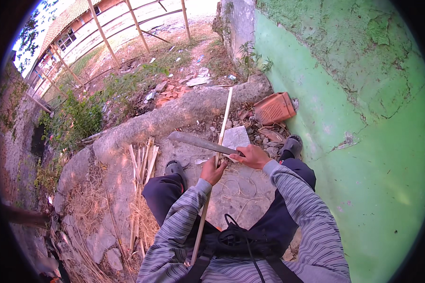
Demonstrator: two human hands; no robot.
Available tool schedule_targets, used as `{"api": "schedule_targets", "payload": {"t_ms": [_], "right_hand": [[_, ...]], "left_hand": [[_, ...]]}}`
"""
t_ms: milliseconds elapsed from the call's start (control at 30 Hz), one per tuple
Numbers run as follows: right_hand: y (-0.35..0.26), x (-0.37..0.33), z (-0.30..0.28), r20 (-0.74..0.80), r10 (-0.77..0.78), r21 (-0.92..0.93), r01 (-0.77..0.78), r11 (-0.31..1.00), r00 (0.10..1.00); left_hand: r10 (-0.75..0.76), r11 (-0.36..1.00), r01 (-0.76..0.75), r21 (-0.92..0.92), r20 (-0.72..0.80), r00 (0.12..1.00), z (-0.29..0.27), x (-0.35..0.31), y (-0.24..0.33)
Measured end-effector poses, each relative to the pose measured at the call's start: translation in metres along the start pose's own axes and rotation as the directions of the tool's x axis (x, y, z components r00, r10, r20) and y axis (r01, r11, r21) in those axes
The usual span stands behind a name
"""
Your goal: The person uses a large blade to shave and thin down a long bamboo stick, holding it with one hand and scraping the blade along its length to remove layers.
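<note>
My left hand (213, 171) is closed around a long, pale bamboo strip (226, 111). The strip slants from beside my waist up past my hand, its far end out over the concrete edge. In my right hand (253, 157) is the handle of a machete (197, 142). Its grey blade points left and crosses the strip just beyond my left fingers; it looks to be against the strip, though the exact contact is hard to make out. Under the strip's middle, a pale square block (236, 137) lies on the ground.
Split bamboo strips (144, 162) lie in a pile left of my left foot, with curly shavings (144, 214) around them. A rough concrete ledge (170, 115) curves ahead. An orange hollow brick (275, 109) rests by the green wall (363, 188) on my right.
</note>
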State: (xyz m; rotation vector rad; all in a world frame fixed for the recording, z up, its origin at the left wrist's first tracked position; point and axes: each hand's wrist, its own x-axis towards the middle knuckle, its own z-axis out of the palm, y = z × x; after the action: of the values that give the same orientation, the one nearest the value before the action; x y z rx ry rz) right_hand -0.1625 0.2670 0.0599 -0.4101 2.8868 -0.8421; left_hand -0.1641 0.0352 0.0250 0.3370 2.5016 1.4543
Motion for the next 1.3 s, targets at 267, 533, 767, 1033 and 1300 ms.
{"api": "schedule_targets", "payload": {"t_ms": [267, 533, 767, 1033, 1300], "right_hand": [[0.000, 0.002, -0.001, 0.028, 0.013, 0.000, -0.013, 1.000, 1.000], [0.000, 0.001, -0.002, 0.037, 0.009, 0.007, -0.010, 1.000, 0.999], [-0.006, 0.000, -0.006, 0.058, -0.024, 0.009, 0.023, 1.000, 0.998], [0.004, -0.001, 0.007, -0.031, -0.124, -0.060, 0.122, 0.991, 0.992], [0.007, 0.003, 0.008, -0.044, -0.073, -0.093, 0.069, 0.993, 0.996]], "left_hand": [[-0.006, 1.000, 0.006, -0.003, 0.002, 1.000, -0.002, 0.002, -0.005], [0.029, 1.000, -0.030, -0.006, -0.028, 0.999, 0.000, 0.001, -0.006], [0.058, 0.998, -0.057, 0.013, -0.033, 0.998, 0.004, 0.005, -0.021], [0.083, 0.989, -0.078, 0.129, -0.038, 0.996, 0.003, 0.007, -0.017], [0.062, 0.976, -0.056, 0.208, -0.019, 0.998, 0.001, 0.004, -0.009]]}}
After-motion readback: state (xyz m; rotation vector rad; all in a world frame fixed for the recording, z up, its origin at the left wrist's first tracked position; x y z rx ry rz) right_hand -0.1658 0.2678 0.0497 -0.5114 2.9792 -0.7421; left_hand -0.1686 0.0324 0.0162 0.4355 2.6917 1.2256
